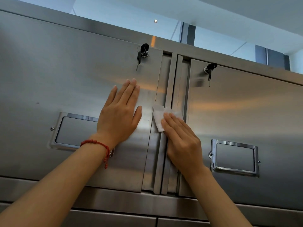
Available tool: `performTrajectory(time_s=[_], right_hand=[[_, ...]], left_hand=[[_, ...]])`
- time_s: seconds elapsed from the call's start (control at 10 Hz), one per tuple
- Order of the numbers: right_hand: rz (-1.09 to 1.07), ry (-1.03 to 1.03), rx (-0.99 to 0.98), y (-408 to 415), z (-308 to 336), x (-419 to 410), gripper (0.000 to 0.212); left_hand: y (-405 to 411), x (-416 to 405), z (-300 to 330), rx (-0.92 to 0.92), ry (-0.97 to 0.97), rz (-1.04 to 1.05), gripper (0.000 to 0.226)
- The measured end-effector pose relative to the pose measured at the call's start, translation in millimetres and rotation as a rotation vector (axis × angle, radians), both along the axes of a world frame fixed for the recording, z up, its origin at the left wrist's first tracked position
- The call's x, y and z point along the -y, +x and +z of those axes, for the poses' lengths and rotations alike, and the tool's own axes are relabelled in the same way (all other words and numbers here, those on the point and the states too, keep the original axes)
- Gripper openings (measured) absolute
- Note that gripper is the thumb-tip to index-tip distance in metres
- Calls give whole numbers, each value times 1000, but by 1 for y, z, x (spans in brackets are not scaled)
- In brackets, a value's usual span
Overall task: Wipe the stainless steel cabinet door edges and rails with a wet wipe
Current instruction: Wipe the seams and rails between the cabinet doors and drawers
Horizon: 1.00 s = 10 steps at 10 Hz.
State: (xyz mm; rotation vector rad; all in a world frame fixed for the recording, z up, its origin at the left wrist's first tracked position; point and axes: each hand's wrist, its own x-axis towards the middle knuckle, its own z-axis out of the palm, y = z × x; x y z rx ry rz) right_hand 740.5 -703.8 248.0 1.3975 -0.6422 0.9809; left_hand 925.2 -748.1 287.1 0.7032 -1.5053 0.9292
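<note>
While the flat left hand [120, 112] is bracing the brushed steel door [65, 76], the flat-fingered right hand [182, 141] is pressing a white wet wipe [158, 117] under its fingertips onto the centre rail [168, 82].

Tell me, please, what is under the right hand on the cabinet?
A white wipe lies under the right hand's straight fingers, pressed on the rails between the two doors. Its upper and left parts show; the rest, and the rail beneath the palm, is covered.

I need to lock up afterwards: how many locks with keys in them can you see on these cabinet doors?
2. One black-headed key set in the round lock at the left steel door's upper right corner; one black-headed key in the lock at the right door's upper left. Others may lie out of frame.
</note>
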Motion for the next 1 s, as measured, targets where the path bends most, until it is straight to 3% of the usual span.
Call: performTrajectory(time_s=[0.4, 0.6, 1.0], right_hand=[[13, -38, 71, 10, -10, -1, 29], [-16, -10, 93, 13, -6, -3, 42], [-38, 12, 80, 13, -17, -5, 43]], left_hand=[[0, 1, 0, 8, 16, 8, 62], [0, 0, 0, 1, 7, -6, 61], [0, 2, 0, 2, 5, -6, 61]])
